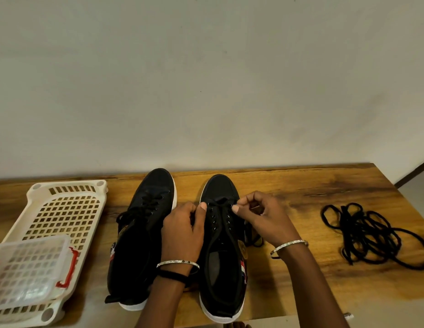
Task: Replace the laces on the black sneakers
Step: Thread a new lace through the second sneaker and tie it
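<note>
The left hand [182,230] and right hand [262,216] each pinch the lace [221,204] with curled fingers, one on each side of the right shoe [220,185], near its toe, on the table [301,185].

Plain off-white wall [206,79] behind, w/ faint smudges. Wood-grain tabletop [301,190] up against it, dark streaks thru grain. Bit of pale floor [414,197] far right.

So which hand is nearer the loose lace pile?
Right. The right hand pinches the sneaker lace, pile off to its right; the left hand is across the sneaker, farther.
</note>
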Motion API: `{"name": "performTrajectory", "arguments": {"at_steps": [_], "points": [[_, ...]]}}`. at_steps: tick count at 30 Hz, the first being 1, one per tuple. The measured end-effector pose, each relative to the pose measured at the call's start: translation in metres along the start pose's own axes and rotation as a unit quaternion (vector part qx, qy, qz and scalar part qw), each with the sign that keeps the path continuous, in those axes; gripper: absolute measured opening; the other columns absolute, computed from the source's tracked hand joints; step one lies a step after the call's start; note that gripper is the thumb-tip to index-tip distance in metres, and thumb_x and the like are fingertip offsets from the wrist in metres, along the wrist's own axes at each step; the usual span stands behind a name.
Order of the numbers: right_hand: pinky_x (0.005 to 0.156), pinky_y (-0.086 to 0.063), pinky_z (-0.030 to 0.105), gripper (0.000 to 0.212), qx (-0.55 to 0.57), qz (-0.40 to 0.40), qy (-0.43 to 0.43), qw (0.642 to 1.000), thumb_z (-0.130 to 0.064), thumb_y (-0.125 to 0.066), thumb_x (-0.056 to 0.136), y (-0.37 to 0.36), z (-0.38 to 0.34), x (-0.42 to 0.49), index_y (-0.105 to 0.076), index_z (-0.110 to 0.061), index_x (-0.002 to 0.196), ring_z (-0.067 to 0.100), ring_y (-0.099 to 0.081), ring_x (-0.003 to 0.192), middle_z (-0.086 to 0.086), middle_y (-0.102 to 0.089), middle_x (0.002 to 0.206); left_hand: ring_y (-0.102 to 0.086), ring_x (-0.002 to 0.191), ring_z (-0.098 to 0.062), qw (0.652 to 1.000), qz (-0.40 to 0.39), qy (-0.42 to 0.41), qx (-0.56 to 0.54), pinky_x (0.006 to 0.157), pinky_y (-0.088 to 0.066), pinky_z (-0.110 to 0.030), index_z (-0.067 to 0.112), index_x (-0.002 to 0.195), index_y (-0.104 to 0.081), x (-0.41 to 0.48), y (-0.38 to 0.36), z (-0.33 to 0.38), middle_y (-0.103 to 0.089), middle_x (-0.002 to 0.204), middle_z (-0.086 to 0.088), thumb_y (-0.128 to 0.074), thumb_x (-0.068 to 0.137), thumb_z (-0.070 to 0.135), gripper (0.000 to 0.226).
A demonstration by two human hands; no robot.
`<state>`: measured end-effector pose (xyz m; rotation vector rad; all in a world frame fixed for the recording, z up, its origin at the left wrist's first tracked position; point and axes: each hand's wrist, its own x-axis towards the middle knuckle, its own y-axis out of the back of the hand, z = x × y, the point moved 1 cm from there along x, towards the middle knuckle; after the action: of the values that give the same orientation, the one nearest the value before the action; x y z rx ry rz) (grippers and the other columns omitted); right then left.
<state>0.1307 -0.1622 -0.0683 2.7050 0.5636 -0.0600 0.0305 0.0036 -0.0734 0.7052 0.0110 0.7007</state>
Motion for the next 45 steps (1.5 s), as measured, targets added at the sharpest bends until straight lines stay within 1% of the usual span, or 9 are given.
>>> {"name": "performTrajectory", "arguments": {"at_steps": [7, 12, 19, 23, 27, 32, 38, 41, 45], "points": [[0.066, -0.049, 0.026, 0.018, -0.116, -0.002, 0.03, 0.993, -0.026, -0.078, 0.087, -0.006, 0.0, -0.008, -0.067, -0.027, 0.073, 0.01, -0.06, 0.073, -0.005, -0.067, 0.079, -0.062, 0.063, -0.006, 0.997, -0.008, 0.069, -0.038, 0.054, -0.039, -0.009, 0.015, 0.075, -0.064, -0.006, -0.001, 0.0, -0.065, 0.069, 0.004, -0.053, 0.1, 0.036, 0.034], [0.072, -0.04, 0.029, 0.016, -0.202, -0.018, 0.028, 0.979, -0.021, -0.066, 0.096, -0.011, -0.002, -0.007, -0.061, -0.021, 0.08, 0.015, -0.053, 0.086, -0.005, -0.057, 0.088, -0.061, 0.06, -0.011, 0.99, -0.006, 0.122, -0.07, 0.055, -0.04, -0.016, 0.011, 0.071, -0.064, -0.004, -0.003, -0.002, -0.065, 0.066, 0.002, -0.054, 0.1, 0.034, 0.039], [0.056, -0.036, 0.021, 0.019, -0.05, -0.019, -0.088, 0.995, -0.022, -0.056, 0.102, -0.004, -0.003, -0.011, -0.06, -0.018, 0.084, 0.008, -0.05, 0.066, -0.005, -0.055, 0.076, -0.062, 0.061, -0.018, 0.985, 0.019, 0.147, -0.084, 0.057, -0.044, -0.027, 0.009, 0.07, -0.062, -0.001, -0.008, -0.003, -0.066, 0.067, -0.002, -0.052, 0.101, 0.031, 0.04], [0.062, -0.045, 0.029, 0.016, -0.108, -0.013, -0.036, 0.993, -0.02, -0.056, 0.102, -0.003, -0.006, -0.012, -0.058, -0.019, 0.086, 0.02, -0.06, 0.07, 0.002, -0.063, 0.079, -0.063, 0.06, -0.018, 0.986, 0.009, 0.142, -0.082, 0.056, -0.048, -0.027, 0.011, 0.069, -0.063, -0.001, -0.006, -0.002, -0.066, 0.066, 0.0, -0.055, 0.1, 0.031, 0.038], [0.057, -0.047, 0.031, 0.008, 0.012, -0.004, -0.04, 0.999, -0.017, -0.056, 0.102, -0.003, -0.009, -0.013, -0.056, -0.017, 0.094, 0.013, -0.057, 0.054, 0.004, -0.065, 0.073, -0.062, 0.061, -0.014, 0.987, 0.0, 0.14, -0.083, 0.055, -0.042, -0.021, 0.013, 0.072, -0.065, -0.002, -0.005, -0.001, -0.066, 0.068, 0.004, -0.057, 0.099, 0.033, 0.035], [0.062, -0.044, 0.01, 0.019, -0.102, -0.025, 0.056, 0.993, -0.012, -0.078, 0.085, 0.004, -0.011, -0.013, -0.071, -0.026, 0.096, 0.001, -0.057, 0.069, -0.004, -0.064, 0.08, -0.061, 0.063, -0.009, 0.989, 0.012, 0.123, -0.084, 0.053, -0.038, -0.009, 0.017, 0.086, -0.065, -0.002, -0.003, 0.001, -0.065, 0.071, 0.003, -0.063, 0.095, 0.031, 0.017], [0.065, -0.042, 0.012, 0.01, -0.207, 0.03, 0.107, 0.972, -0.023, -0.081, 0.083, 0.001, -0.012, -0.01, -0.08, -0.03, 0.088, -0.001, -0.056, 0.076, -0.018, -0.063, 0.081, -0.064, 0.076, 0.005, 0.993, -0.021, 0.057, -0.098, 0.065, -0.049, -0.008, 0.025, 0.098, -0.068, -0.002, -0.003, 0.0, -0.069, 0.081, 0.011, -0.07, 0.09, 0.024, 0.009], [0.065, -0.05, 0.022, 0.01, -0.11, 0.011, 0.012, 0.994, -0.02, -0.076, 0.088, -0.004, -0.011, -0.012, -0.077, -0.025, 0.079, 0.007, -0.065, 0.075, -0.01, -0.071, 0.078, -0.066, 0.084, -0.007, 0.991, -0.077, 0.017, -0.11, 0.077, -0.058, -0.031, 0.04, 0.108, -0.068, -0.002, -0.003, -0.003, -0.068, 0.094, 0.009, -0.07, 0.088, 0.024, 0.026], [0.056, -0.042, 0.026, 0.022, 0.075, 0.003, -0.179, 0.981, -0.018, -0.065, 0.094, -0.016, -0.014, -0.014, -0.068, -0.014, 0.073, 0.012, -0.054, 0.06, 0.002, -0.059, 0.067, -0.058, 0.081, -0.009, 0.992, -0.103, -0.009, -0.071, 0.077, -0.056, -0.036, 0.045, 0.112, -0.069, -0.003, -0.004, -0.001, -0.057, 0.092, 0.01, -0.069, 0.089, 0.023, 0.032]]}}
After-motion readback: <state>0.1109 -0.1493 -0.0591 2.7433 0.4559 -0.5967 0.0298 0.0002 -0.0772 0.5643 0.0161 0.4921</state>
